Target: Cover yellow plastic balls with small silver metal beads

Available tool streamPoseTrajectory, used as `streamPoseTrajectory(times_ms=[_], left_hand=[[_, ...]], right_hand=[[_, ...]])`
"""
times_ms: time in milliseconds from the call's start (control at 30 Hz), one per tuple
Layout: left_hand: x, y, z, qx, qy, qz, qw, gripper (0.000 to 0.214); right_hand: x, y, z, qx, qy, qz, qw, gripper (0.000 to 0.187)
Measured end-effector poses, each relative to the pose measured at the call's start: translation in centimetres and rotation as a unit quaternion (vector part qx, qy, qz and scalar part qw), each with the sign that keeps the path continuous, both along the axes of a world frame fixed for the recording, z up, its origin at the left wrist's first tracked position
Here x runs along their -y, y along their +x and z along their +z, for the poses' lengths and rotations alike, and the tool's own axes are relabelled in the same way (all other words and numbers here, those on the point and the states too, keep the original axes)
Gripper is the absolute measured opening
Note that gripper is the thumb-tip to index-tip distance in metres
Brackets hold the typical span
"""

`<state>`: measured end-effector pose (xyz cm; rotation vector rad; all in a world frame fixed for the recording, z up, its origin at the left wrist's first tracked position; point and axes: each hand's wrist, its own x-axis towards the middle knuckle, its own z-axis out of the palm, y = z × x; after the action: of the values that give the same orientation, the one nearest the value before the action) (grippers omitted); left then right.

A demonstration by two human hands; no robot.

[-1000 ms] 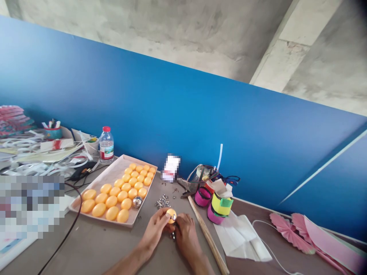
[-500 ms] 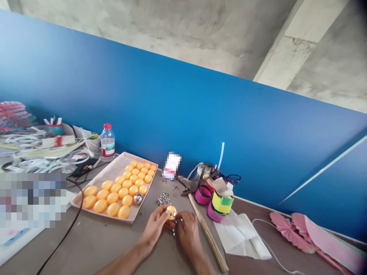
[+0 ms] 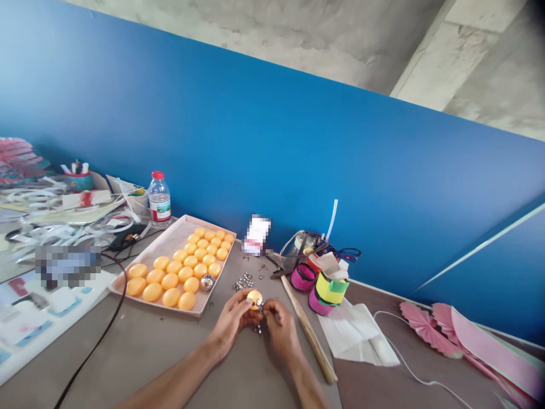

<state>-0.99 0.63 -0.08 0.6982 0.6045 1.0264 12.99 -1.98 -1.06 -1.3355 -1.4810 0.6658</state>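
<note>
My left hand [image 3: 230, 321] is closed around an orange ball [image 3: 254, 297] that looks like a ping-pong ball, with small shiny silver pieces on its right side. Close against that side, my right hand [image 3: 281, 328] has its thumb and fingers pinched together; whatever is between them is too small to make out. Silver bits also show just below the ball, between the hands. Beyond my left hand lies a little heap of silver pieces [image 3: 244, 281]. To the left, a shallow pinkish tray [image 3: 147, 247] carries rows of orange balls [image 3: 170, 280] and one silver-covered ball [image 3: 207, 282].
A bundle of thin sticks [image 3: 309, 332] lies right of my hands. Behind it are magenta and yellow rolls [image 3: 331, 289] and a white sheet [image 3: 361, 332]. A bottle [image 3: 159, 201] stands behind the tray, and a dark cable [image 3: 108, 329] crosses the table at left.
My right hand's fingers have drawn up into a pinch beside the ball. My left hand keeps its hold on the ball. The whole view has shifted slightly.
</note>
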Motion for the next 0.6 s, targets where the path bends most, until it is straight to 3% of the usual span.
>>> streamPoseTrajectory(times_ms=[400, 500, 600], left_hand=[[-0.08, -0.24, 0.39, 0.082, -0.048, -0.016, 0.995, 0.033], [-0.09, -0.26, 0.45, 0.084, -0.05, -0.019, 0.995, 0.033], [-0.12, -0.27, 0.5, 0.083, -0.056, -0.018, 0.995, 0.034]], right_hand=[[0.11, 0.32, 0.49, 0.139, 0.035, 0.015, 0.989, 0.019], [0.0, 0.53, 0.22, 0.124, 0.019, -0.004, 0.992, 0.018], [-0.21, 0.78, -0.09, 0.031, -0.011, -0.049, 0.998, 0.013]])
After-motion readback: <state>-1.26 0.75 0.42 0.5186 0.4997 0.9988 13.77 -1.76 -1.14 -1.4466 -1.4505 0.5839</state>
